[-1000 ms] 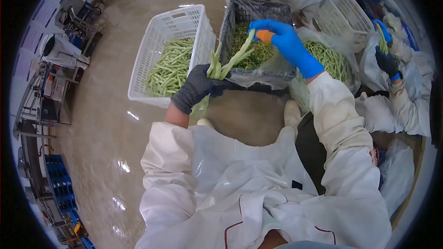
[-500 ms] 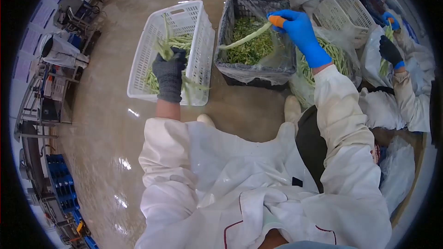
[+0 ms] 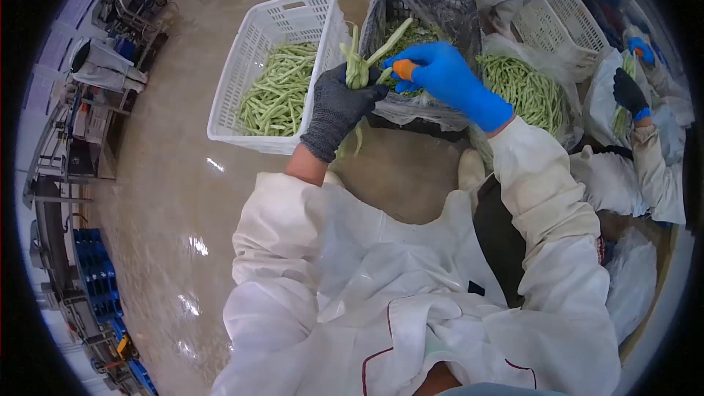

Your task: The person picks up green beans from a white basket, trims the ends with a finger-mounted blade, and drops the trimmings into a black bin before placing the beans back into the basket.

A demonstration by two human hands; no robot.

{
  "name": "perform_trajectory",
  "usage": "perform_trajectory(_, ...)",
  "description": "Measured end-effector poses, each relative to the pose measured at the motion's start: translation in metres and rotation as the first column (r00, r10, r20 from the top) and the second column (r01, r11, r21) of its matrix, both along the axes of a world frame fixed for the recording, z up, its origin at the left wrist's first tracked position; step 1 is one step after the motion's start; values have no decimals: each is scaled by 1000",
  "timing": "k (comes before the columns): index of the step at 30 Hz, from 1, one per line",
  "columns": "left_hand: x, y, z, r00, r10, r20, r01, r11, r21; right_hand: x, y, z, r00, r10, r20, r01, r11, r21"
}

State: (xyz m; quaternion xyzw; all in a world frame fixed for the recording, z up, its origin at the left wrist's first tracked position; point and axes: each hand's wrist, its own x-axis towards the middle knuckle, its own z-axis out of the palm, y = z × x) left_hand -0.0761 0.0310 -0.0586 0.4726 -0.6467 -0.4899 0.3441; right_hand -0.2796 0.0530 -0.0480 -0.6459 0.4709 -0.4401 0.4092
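Note:
My left hand, in a dark grey glove, is closed round a bunch of green beans with their ends sticking up and a few hanging below. Close on its right, my right hand in a blue glove has an orange thing at its fingertips; the fingers are closed, and what else they pinch is too small to name. One pale bean slants up between the hands. Both are over the near left side of a black crate lined with plastic and holding green trimmings.
Left of the hands stands a white basket with green beans. A clear bag of beans is at the right. Co-workers' gloved hands show at the right and top. White crates stand behind; machinery lines the far left.
My left hand has moved right and up, out from over the white basket. My right hand has come down and left, so the two now nearly meet at the bunch.

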Motion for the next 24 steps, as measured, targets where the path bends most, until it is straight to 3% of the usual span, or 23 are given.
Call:
perform_trajectory(4, 6, 4, -3, 997, -37, 74, 38, 999, -1, -4, 5, -12, 932, -68, -356, -88, 911, -404)
perform_trajectory(7, 5, 8, -1, 983, -47, 178, 69, 990, -120, 1, 12, -8, 876, -136, -463, -67, 916, -396)
perform_trajectory(8, 4, 9, 1, 975, -46, 218, 85, 981, -175, 2, 11, -8, 881, -159, -446, -38, 915, -401)
perform_trajectory(10, 4, 12, 1, 996, -26, 89, 35, 994, -105, 4, 9, -10, 888, -207, -411, 21, 910, -414)
perform_trajectory(13, 2, 10, 6, 983, 26, -181, -32, 999, -29, 1, -5, -18, 998, -43, 48, 41, 998, 46)
perform_trajectory(16, 10, 1, 21, 887, 63, -458, -81, 996, -20, -2, -16, -38, 986, -94, 134, 72, 985, 157)
perform_trajectory(19, 40, -14, 31, 744, 88, -662, -137, 990, -22, -28, -26, -42, 955, -245, -166, 262, 960, 95)
perform_trajectory(22, 82, -34, 35, 612, 80, -787, -145, 989, -13, -70, -47, -79, 642, -486, -592, 408, 871, -273)
perform_trajectory(24, 97, -35, 40, 572, 72, -817, -159, 987, -24, -85, -47, -78, 600, -517, -611, 432, 852, -296)
